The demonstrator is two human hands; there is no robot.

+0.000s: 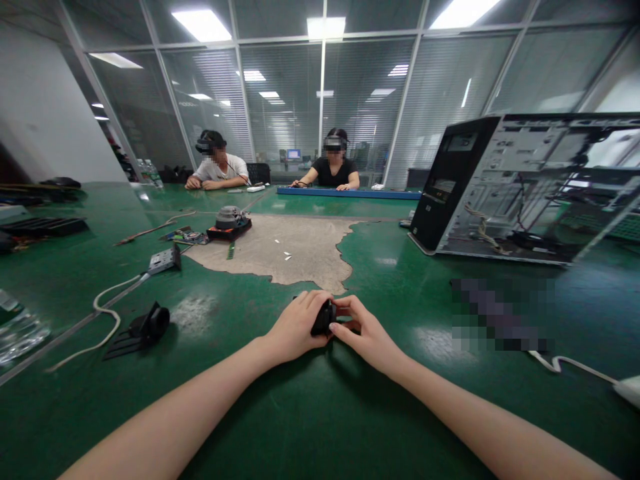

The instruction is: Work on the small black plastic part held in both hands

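A small black object (323, 319) is between my two hands, low over the green table (280, 413), near the middle of the view. My left hand (300, 321) wraps round its left side, back of the hand upward. From the right, my right hand (361, 328) holds its other side between thumb and fingers. Much of the object is covered by my fingers, and I cannot make out what it is. Just beyond my hands lies the ragged edge of a bare, grey-brown patch (310, 250) of the tabletop.
An open computer case (435, 187) stands at the right. At the left are a black plastic part (145, 327), a metal bracket (164, 260) and a plastic bottle (20, 330). A fan cooler (231, 220) sits farther back. Two people sit across the table.
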